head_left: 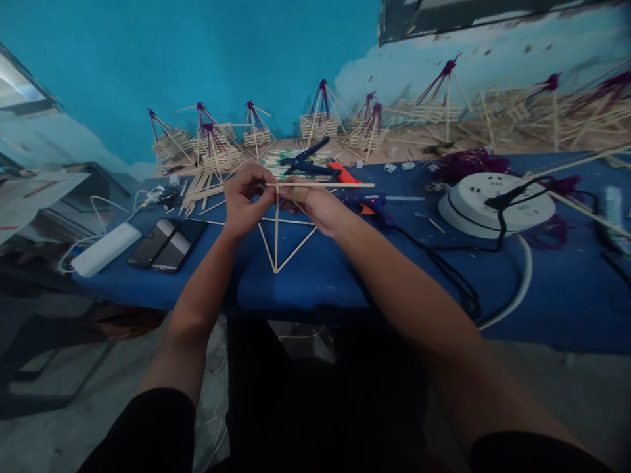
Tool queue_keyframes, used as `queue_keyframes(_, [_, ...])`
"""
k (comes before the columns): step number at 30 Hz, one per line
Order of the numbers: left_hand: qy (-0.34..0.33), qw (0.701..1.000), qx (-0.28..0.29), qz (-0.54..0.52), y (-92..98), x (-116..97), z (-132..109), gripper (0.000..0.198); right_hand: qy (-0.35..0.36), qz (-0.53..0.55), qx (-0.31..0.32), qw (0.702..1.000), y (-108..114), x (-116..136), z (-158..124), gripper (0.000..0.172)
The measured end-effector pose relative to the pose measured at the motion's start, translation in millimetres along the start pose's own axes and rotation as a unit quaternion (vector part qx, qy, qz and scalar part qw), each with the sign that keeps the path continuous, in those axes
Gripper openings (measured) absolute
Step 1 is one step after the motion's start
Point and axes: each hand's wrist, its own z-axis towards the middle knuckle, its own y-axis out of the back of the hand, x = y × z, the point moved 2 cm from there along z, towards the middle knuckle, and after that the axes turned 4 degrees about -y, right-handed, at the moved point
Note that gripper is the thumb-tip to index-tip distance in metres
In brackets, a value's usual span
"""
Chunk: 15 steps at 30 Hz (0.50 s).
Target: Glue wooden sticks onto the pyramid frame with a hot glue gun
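Note:
A frame of thin wooden sticks [277, 230] stands on the blue tabletop, its lower sticks meeting at a point near me. At its top, my left hand [248, 200] pinches the joint between thumb and fingers. My right hand [310, 200] closes around the same top joint from the right, with a longer wooden stick [345, 185] lying across above it. The fingertips of both hands nearly meet, and the exact joint is partly hidden. Just beyond my hands lie dark-handled pliers [308, 157]. A glue gun [369, 202] rests to the right of my right hand.
Several stick structures with purple tops [323, 98] line the back by the blue wall. Phones [170, 244] and a white power bank [106, 249] lie at left. A round white power strip [495, 203] with black cables stands at right. Loose sticks [197, 187] lie behind my left hand.

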Motion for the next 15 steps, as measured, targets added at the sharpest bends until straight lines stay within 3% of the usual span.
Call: queue_keyframes(15, [0.009,1.0,-0.013,0.018,-0.7,-3.4,1.6,0.042,-0.012,-0.005,0.008,1.0,1.7,-3.8,3.5,0.041])
